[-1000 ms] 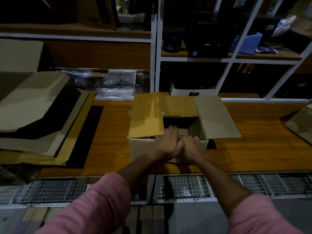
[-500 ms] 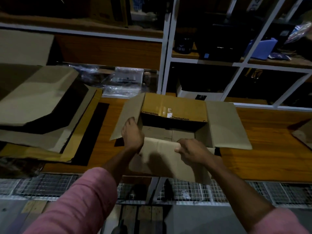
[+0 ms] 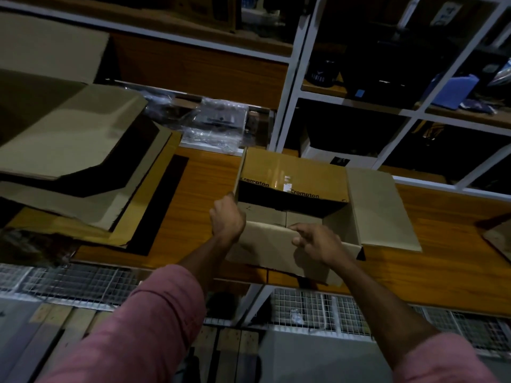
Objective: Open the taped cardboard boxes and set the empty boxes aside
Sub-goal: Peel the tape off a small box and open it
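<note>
The open brown cardboard box (image 3: 293,172), beside flattened tan cardboard sheets (image 3: 69,139), is gripped at its left flap by the left hand (image 3: 228,218) and at its near flap by the right hand (image 3: 315,243).

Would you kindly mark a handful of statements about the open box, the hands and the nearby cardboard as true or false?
1. The cardboard box has its top flaps open. True.
2. The left hand holds the box's left flap. True.
3. The right hand rests flat on the wooden shelf. False: it is on the box's near flap.
4. Flattened cardboard is piled to the right of the box. False: it lies to the left.
5. The box stands on the floor. False: it sits on the wooden shelf.
</note>
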A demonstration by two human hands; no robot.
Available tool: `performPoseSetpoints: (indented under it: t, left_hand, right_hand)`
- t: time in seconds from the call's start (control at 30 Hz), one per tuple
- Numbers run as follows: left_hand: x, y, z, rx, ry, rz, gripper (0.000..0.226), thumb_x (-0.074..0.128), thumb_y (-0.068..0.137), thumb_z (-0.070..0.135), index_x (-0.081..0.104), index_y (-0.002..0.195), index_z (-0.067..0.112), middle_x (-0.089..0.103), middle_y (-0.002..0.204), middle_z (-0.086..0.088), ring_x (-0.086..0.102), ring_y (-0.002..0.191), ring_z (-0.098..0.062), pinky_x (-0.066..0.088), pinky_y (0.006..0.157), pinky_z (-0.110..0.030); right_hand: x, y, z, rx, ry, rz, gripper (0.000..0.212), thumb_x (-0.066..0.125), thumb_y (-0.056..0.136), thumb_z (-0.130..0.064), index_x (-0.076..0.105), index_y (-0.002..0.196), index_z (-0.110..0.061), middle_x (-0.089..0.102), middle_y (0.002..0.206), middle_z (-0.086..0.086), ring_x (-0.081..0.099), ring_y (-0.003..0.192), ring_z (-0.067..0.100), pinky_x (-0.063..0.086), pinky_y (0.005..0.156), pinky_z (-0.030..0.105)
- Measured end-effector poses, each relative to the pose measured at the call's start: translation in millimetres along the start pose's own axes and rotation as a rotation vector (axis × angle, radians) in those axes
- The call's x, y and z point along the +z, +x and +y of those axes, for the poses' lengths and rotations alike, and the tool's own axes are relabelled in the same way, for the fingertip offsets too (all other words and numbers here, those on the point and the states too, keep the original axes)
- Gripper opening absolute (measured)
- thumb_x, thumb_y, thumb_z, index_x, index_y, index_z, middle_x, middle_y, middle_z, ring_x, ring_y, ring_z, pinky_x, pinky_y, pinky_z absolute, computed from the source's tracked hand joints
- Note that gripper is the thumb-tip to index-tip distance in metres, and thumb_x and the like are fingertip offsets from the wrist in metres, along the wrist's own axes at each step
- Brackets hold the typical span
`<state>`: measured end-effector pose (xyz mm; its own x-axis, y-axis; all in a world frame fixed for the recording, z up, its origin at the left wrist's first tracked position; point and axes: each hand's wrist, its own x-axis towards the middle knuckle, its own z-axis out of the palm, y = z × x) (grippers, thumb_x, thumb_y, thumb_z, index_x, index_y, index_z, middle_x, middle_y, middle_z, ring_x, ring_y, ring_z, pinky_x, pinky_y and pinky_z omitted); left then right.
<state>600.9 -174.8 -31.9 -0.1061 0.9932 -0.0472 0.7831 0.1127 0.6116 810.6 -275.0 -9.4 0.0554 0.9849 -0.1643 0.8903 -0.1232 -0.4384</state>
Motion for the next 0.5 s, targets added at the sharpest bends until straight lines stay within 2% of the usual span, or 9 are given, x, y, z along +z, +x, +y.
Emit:
performPoseSetpoints:
  t: [0.07,0.13,0.2,0.27,0.3,0.37,0.43,0.5]
  left_hand:
    - [0.0,-5.8,-2.2,0.026,-0.033,0.008,0.024,0.062,0.097,0.006,0.061,0.121,0.012,0.067,0.116,-0.008,0.067,0.104,-0.027,0.058,0.076,-0.033]
    - [0.5,-10.9,-6.6,0.089,-0.040,0.034,0.030,0.058,0.097,0.003,0.059,0.126,0.011,0.066,0.122,-0.011,0.066,0.110,-0.030,0.059,0.087,-0.040]
    - [0.7,-12.2,-11.1,0.211,0.028,0.063,0.046,0.053,0.093,-0.004,0.053,0.137,0.009,0.058,0.136,-0.014,0.055,0.125,-0.033,0.048,0.104,-0.044]
    - [-0.3,-10.3,-14.0,0.365,0.157,0.087,0.063,0.058,0.087,-0.005,0.046,0.146,0.012,0.045,0.153,-0.012,0.039,0.142,-0.031,0.032,0.118,-0.046]
    - [-0.7,-9.9,-14.7,0.431,0.201,0.088,0.066,0.062,0.087,-0.004,0.046,0.148,0.015,0.041,0.158,-0.010,0.033,0.147,-0.030,0.026,0.122,-0.047]
    - [-1.4,-12.6,-13.8,0.559,0.274,0.063,0.059,0.064,0.090,0.001,0.051,0.145,0.018,0.039,0.161,-0.007,0.031,0.149,-0.028,0.022,0.125,-0.047]
    - [-1.7,-17.8,-9.9,0.651,0.331,0.038,0.047,0.062,0.094,0.010,0.058,0.140,0.018,0.046,0.157,-0.005,0.037,0.145,-0.025,0.024,0.123,-0.043]
    - [-0.6,-22.1,-3.8,0.673,0.353,0.015,0.039,0.058,0.096,0.017,0.061,0.135,0.018,0.057,0.146,-0.004,0.043,0.139,-0.024,0.028,0.119,-0.041]
  right_hand:
    - [-1.4,-1.1,2.1,0.016,0.025,-0.034,0.031,0.066,0.097,-0.031,0.067,0.126,-0.042,0.068,0.108,-0.021,0.058,0.101,0.006,0.046,0.089,0.035]
    - [-2.8,-3.0,5.6,-0.010,0.020,-0.084,0.026,0.060,0.100,-0.036,0.068,0.125,-0.040,0.069,0.112,-0.020,0.061,0.103,0.009,0.048,0.091,0.037]
    - [-4.0,-5.8,6.8,-0.037,0.068,-0.106,0.028,0.047,0.104,-0.044,0.070,0.113,-0.032,0.072,0.111,-0.012,0.063,0.100,0.013,0.049,0.091,0.041]
    - [-5.2,-5.4,4.2,-0.022,0.117,-0.082,0.043,0.034,0.104,-0.053,0.067,0.097,-0.025,0.069,0.095,-0.008,0.062,0.090,0.014,0.050,0.088,0.044]
    - [-4.8,-3.5,2.8,-0.027,0.143,-0.068,0.046,0.032,0.102,-0.056,0.065,0.092,-0.026,0.067,0.089,-0.009,0.062,0.087,0.013,0.051,0.086,0.044]
    - [-3.2,4.7,0.7,-0.046,0.200,-0.041,0.043,0.034,0.102,-0.055,0.068,0.095,-0.029,0.068,0.093,-0.009,0.063,0.090,0.012,0.053,0.087,0.043]
    - [-1.9,15.3,-1.1,-0.021,0.239,-0.041,0.038,0.039,0.106,-0.045,0.069,0.099,-0.023,0.069,0.100,-0.002,0.064,0.095,0.016,0.053,0.088,0.041]
    - [-2.6,24.5,-3.8,0.016,0.183,-0.097,0.032,0.043,0.107,-0.035,0.064,0.089,-0.020,0.065,0.095,0.000,0.062,0.094,0.021,0.049,0.079,0.034]
